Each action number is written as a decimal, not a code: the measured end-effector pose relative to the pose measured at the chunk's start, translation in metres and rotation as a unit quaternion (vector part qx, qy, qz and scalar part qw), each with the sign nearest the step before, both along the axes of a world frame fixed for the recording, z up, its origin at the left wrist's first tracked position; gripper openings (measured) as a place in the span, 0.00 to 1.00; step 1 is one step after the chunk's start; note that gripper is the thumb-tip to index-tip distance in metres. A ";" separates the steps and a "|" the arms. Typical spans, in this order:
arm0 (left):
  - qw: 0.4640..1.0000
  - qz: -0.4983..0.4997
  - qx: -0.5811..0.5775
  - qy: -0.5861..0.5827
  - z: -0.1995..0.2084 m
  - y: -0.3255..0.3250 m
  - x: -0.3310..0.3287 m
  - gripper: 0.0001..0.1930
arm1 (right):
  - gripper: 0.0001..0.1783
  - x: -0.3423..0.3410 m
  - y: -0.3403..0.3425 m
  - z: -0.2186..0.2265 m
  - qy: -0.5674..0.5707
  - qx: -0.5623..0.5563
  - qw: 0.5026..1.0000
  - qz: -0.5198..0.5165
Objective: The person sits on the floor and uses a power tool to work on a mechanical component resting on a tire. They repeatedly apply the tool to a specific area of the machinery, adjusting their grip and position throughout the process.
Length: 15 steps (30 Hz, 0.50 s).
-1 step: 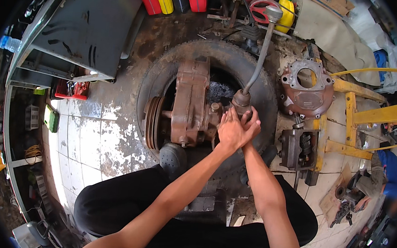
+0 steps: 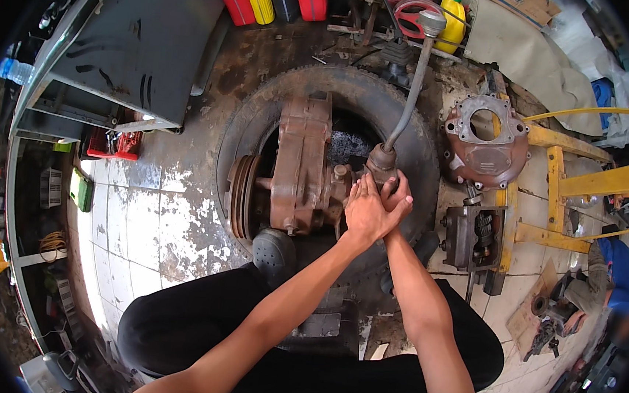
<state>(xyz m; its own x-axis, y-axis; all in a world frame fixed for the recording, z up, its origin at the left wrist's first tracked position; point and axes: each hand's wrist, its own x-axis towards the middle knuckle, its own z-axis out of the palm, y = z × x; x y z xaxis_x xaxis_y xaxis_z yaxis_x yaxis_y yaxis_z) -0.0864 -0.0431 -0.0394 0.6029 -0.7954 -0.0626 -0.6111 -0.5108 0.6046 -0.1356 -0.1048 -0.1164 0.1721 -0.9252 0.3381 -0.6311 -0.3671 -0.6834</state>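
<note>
Head view | tyre (image 2: 249, 128) lying flat | brown gearbox (image 2: 300, 166) across tyre, from left edge toward right | grey lever (image 2: 413, 93) over tyre's upper-right edge | left hand (image 2: 370, 207) flat-fingered, pressed to right hand (image 2: 402, 185) near lever's base; right grip: cannot tell

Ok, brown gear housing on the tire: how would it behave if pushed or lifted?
Probably heavy and rigid: the brown gear housing looks like cast metal. Likely awkward to balance, with that long lever sticking out. The tire beneath may give slightly.
</note>
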 end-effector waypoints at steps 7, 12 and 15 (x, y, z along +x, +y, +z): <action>0.994 0.067 -0.085 0.023 0.003 0.000 -0.006 0.54 | 0.18 0.002 0.002 0.008 -0.003 0.019 1.000 0.004; 0.996 0.059 -0.042 0.055 0.013 -0.008 0.001 0.54 | 0.17 0.003 0.000 0.002 0.005 0.025 1.000 -0.011; 0.995 0.058 -0.011 0.076 0.014 -0.018 0.010 0.55 | 0.18 0.003 -0.003 -0.001 0.010 0.036 0.999 -0.016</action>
<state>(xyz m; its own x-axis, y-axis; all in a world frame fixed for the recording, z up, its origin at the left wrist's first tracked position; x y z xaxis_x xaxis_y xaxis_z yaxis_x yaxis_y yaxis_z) -0.0768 -0.0610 -0.0251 0.6756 -0.7232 -0.1435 -0.4499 -0.5586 0.6968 -0.1324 -0.1077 -0.1177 0.1476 -0.9524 0.2667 -0.6561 -0.2961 -0.6942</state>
